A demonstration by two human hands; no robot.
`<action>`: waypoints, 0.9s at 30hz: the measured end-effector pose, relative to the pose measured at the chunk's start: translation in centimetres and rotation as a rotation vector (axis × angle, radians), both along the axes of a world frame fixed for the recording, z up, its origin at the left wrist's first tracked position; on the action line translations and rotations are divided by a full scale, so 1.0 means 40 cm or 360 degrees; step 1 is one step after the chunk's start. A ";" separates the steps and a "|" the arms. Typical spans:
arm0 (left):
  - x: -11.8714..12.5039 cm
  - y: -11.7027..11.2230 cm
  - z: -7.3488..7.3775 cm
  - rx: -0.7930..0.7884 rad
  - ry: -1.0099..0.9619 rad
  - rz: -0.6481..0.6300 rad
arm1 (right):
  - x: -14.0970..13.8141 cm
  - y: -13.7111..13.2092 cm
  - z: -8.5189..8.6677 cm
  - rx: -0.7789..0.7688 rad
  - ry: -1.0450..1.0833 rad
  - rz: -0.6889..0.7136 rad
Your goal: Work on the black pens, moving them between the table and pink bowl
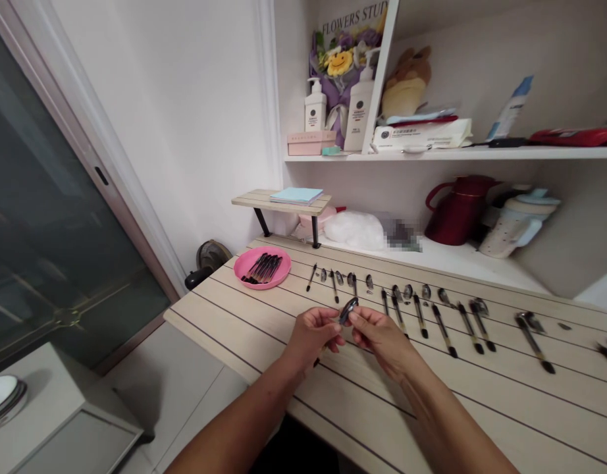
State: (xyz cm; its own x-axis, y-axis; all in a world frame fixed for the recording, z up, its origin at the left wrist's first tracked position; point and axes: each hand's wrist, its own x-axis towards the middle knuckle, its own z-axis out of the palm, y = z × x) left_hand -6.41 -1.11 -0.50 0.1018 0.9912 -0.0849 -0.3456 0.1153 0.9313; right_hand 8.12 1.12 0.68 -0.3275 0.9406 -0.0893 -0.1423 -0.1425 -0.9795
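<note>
Between the fingertips of both my hands is a small glossy dark oval piece (349, 311), tilted above the table. My left hand (316, 332) pinches its lower end. The thumb and fingers of my right hand (380, 334) close on its right side. A dark tip (316, 361) shows just under my left hand; whether it is held or lies on the table I cannot tell. Spread across the table behind and to the right are several slim black brush-like sticks (444, 330) and several dark shiny oval pieces (369, 282). More such sticks (263, 268) lie bundled in a pink plate (285, 275).
The slatted wooden table (219, 306) ends at the left above a tiled floor. A small raised stand (249, 199) holds blue paper (296, 195). Behind it, a white shelf (328, 158) carries pump bottles (359, 115). A red jug (456, 210) and a pale tumbler (513, 224) stand below.
</note>
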 end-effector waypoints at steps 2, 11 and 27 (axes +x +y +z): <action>-0.004 0.001 -0.002 0.0003 -0.0010 0.0010 | -0.005 -0.001 -0.008 0.0019 0.0006 -0.0024; -0.015 -0.005 -0.017 0.0132 0.0190 0.0134 | -0.037 -0.001 -0.033 0.0048 0.0012 -0.0083; -0.348 0.375 0.160 0.0051 0.1823 0.0914 | -0.049 -0.017 -0.090 -0.0181 -0.0206 -0.0045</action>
State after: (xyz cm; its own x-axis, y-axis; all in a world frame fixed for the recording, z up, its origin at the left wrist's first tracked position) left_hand -20.32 13.89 5.89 -0.4542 0.8715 0.1847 0.6590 0.1892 0.7280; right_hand 6.16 0.44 -2.93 -0.2801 0.9307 -0.2354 -0.0213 -0.2512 -0.9677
